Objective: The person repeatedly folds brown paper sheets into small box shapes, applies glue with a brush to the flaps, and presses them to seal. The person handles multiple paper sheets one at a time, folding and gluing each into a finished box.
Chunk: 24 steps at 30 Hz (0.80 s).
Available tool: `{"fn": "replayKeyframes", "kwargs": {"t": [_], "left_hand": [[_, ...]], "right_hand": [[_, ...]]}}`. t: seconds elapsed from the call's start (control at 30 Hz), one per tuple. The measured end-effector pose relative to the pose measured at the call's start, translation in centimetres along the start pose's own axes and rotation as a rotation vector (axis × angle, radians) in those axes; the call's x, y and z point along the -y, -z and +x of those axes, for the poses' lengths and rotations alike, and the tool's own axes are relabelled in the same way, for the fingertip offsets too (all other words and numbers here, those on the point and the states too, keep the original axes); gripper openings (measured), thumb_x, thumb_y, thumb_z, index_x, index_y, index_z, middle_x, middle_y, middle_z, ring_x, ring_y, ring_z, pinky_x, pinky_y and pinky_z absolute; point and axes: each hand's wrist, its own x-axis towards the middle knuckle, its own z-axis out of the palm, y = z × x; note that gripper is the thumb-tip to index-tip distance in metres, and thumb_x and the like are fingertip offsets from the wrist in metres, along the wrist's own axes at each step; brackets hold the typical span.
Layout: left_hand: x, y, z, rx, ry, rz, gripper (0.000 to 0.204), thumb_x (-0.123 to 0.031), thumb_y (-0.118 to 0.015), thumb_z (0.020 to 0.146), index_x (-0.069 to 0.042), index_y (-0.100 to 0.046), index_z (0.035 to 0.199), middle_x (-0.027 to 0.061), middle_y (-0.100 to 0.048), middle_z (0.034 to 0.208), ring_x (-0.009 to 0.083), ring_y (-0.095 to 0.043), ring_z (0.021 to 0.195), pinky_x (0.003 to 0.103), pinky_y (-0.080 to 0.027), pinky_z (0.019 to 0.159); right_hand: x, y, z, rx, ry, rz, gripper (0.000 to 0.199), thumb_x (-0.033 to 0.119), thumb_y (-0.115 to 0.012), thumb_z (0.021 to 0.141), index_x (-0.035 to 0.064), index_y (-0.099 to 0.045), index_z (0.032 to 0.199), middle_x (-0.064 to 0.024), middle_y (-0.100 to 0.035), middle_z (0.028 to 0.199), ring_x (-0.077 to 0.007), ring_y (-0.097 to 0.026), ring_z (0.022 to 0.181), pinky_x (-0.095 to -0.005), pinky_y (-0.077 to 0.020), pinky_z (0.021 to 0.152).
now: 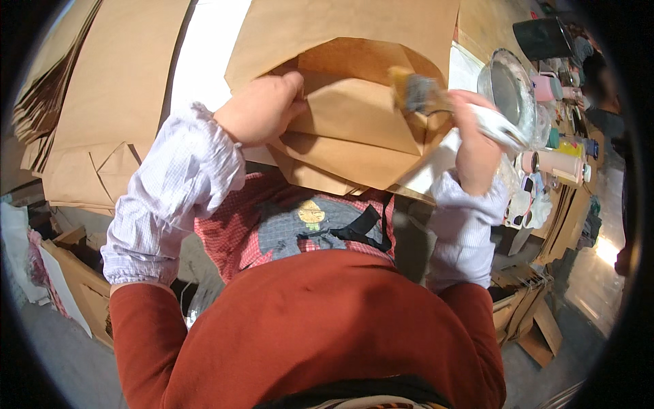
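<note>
A large brown paper bag (368, 112) lies before me, its near end folded open into a wide pocket with flaps. My left hand (262, 109) is closed at the left edge of that opening, its fingertips pinching the paper. In my right hand (477, 146) is a flat paintbrush (426, 94) with a white handle. Its bristles point left over the right part of the folded opening; whether they touch the paper I cannot tell. The brush is slightly blurred.
Stacked brown paper bags (112, 88) lie at the left. To the right stand a metal basin (507, 85), a dark bucket (543, 37) and several bottles, with a pale pink one (562, 163) among them. Cardboard (535, 313) leans below at the right. Someone else is at the far right edge.
</note>
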Motion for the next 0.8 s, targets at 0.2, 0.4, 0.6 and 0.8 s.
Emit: {"fn": "replayKeyframes", "kwargs": {"t": [0.2, 0.4, 0.6, 0.8], "left_hand": [[-0.1, -2.5, 2.2, -0.178, 0.052, 0.178, 0.014, -0.009, -0.066, 0.082, 0.002, -0.06, 0.077, 0.0196, -0.063, 0.075, 0.04, -0.061, 0.077, 0.045, -0.049, 0.072], [1.0, -1.4, 3.8, -0.224, 0.172, 0.079, 0.024, -0.017, -0.078, 0.075, 0.003, -0.069, 0.083, 0.0214, -0.067, 0.078, 0.0346, -0.065, 0.071, 0.04, -0.052, 0.069], [0.8, -2.2, 4.4, -0.294, 0.227, 0.146, 0.027, -0.02, -0.08, 0.074, 0.003, -0.07, 0.082, 0.0218, -0.067, 0.078, 0.0349, -0.065, 0.073, 0.04, -0.053, 0.072], [-0.5, -2.8, 4.1, -0.356, 0.006, 0.391, 0.009, -0.009, -0.068, 0.077, -0.001, -0.069, 0.08, 0.0171, -0.067, 0.083, 0.0335, -0.065, 0.084, 0.04, -0.053, 0.077]], "right_hand": [[-3.2, -2.1, -2.7, 0.229, -0.019, -0.047, 0.008, 0.008, -0.069, 0.087, 0.0009, -0.067, 0.083, 0.0, -0.064, 0.073, -0.0079, -0.056, 0.065, -0.0261, -0.0466, 0.06], [-3.9, -8.1, -2.7, 0.277, 0.017, 0.23, 0.01, 0.011, -0.068, 0.09, 0.0032, -0.066, 0.084, 0.002, -0.061, 0.07, -0.0063, -0.055, 0.062, -0.0226, -0.0436, 0.056], [-2.1, -6.3, -2.5, 0.169, 0.045, -0.065, 0.018, 0.012, -0.067, 0.085, -0.001, -0.064, 0.073, -0.003, -0.061, 0.059, -0.0091, -0.055, 0.055, -0.0293, -0.0443, 0.052], [-4.7, 0.4, -3.1, 0.102, 0.07, -0.529, 0.016, 0.011, -0.065, 0.083, -0.0005, -0.063, 0.072, -0.0074, -0.059, 0.056, -0.0117, -0.055, 0.053, -0.0299, -0.0445, 0.053]]}}
